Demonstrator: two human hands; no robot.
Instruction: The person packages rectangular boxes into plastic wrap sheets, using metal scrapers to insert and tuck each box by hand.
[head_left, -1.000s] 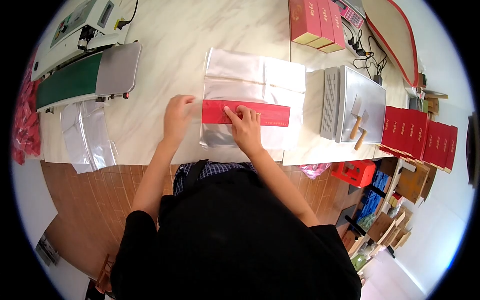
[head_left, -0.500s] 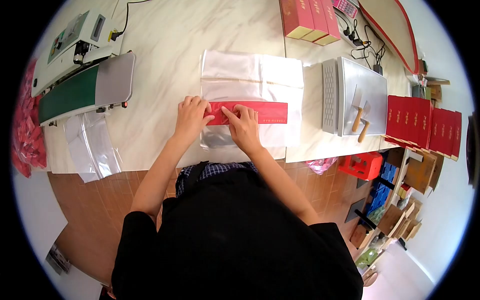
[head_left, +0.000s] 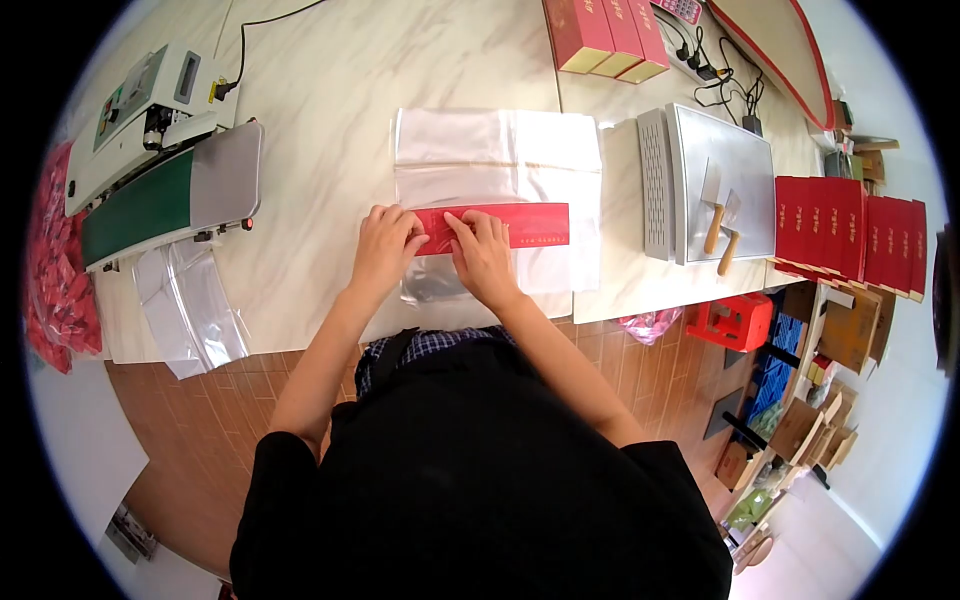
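A long red packet (head_left: 540, 224) with gold lettering lies flat across clear plastic bags (head_left: 455, 137) on the marble-patterned table. My left hand (head_left: 385, 243) grips the packet's left end, its fingers bent over the edge. My right hand (head_left: 484, 255) rests on the packet just beside it, index finger stretched out and pressing on the red surface, the other fingers spread and partly curled. A small gap lies between the two hands. The bags stick out above and below the packet.
A sealing machine (head_left: 150, 195) with a green belt stands at the left, near more clear bags (head_left: 190, 305) and red packets (head_left: 65, 270). On the right are a metal box (head_left: 725, 185) with two wooden-handled scrapers, red boxes (head_left: 605, 35), cables (head_left: 740, 90) and upright red boxes (head_left: 820, 228).
My left hand has come in from beside the packet and closed on its left end. My right hand has stayed on the packet. The whole view has shifted slightly.
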